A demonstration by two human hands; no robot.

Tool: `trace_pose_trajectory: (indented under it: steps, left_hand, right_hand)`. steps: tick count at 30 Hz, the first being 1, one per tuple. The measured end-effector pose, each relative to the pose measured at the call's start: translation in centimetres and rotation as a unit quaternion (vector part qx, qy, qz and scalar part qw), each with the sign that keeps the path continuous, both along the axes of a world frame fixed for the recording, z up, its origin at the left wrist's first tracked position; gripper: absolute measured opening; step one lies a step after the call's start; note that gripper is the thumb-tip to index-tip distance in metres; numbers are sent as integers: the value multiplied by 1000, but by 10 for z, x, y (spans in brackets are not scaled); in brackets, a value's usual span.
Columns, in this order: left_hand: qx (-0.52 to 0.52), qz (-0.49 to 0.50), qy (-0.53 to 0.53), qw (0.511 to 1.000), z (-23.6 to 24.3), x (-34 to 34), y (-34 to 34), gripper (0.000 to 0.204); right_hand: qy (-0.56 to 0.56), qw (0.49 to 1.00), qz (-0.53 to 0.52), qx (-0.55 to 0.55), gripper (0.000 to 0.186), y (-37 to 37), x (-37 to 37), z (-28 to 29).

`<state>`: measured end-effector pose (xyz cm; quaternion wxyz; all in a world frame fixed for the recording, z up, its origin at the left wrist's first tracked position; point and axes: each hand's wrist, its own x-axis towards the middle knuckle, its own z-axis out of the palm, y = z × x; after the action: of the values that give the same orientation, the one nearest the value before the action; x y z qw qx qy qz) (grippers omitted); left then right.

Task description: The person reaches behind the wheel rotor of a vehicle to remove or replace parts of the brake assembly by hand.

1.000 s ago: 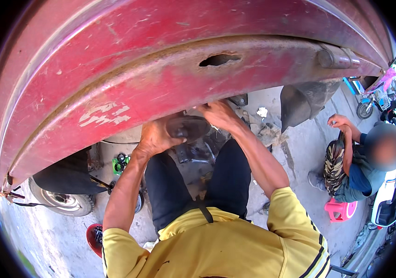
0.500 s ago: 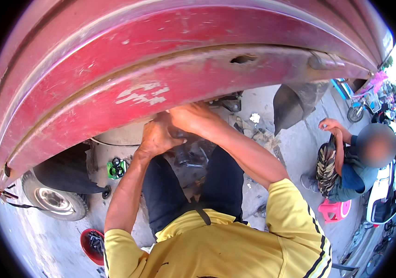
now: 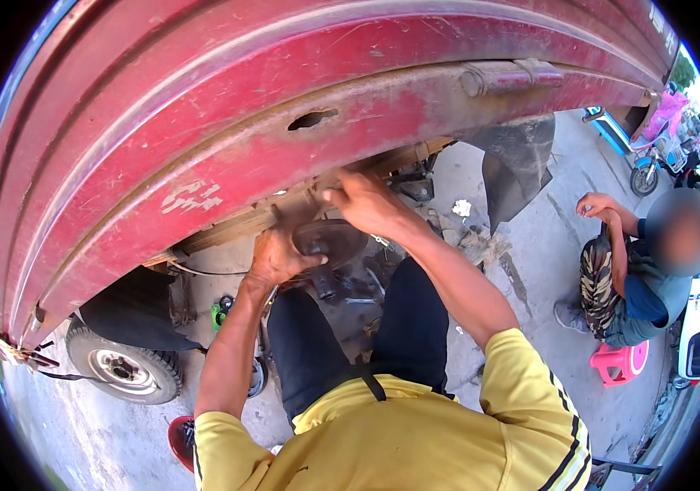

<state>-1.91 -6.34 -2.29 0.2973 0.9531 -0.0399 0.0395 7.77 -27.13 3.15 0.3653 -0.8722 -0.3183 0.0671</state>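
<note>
Right hand shifted rightward, grip unclear — dark disc below; left hand clasping it

The right hand, which overlapped the left hand half a second ago, now stands apart to its right, forefinger extended. Between the two, a dark round disc shows again. Beyond the left hand, a wooden beam comes into view beneath the red panel.
</note>
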Motion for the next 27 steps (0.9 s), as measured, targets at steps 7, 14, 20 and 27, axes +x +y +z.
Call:
trace_pose_trajectory:
  steps: [7,14,20,27]
  left_hand:
    - [4,2,-15,1000,5,1,-14,78]
    - [-11,14,-17,1000,5,0,-15,76]
    - [-27,11,-5,1000,1,2,-10,73]
    - [-37,-3,-27,999,1,3,-11,72]
  right_hand:
    - [185,951,-32,244,45,-28,22,-103]
    - [326,890,21,319,36,-29,30,-136]
    - [273,906,32,323,28,-28,23,-136]
    - [291,917,50,270,42,-32,29,-136]
